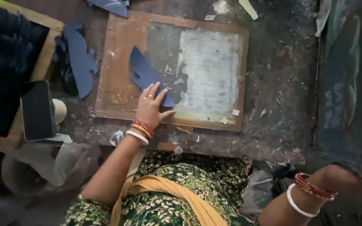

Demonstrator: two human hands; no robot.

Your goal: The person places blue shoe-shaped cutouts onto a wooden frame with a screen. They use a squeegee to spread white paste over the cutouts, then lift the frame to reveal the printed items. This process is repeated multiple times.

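One left hand [151, 108] flat, fingers spread on blue card cutout [145, 75], worn wooden board [118, 83] (paint-smeared), gritty dark floor [277, 83], right hand [348, 182] near right, grip unclear.

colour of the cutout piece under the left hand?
Dark blue cutout piece, plain, lying under the left hand; head view.

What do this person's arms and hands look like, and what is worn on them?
Both forearms are bare, with no sleeves in view. The left hand has a ring on one finger, and its wrist carries red and gold bangles plus a white one. The right hand has similar red and white bangles at the wrist.
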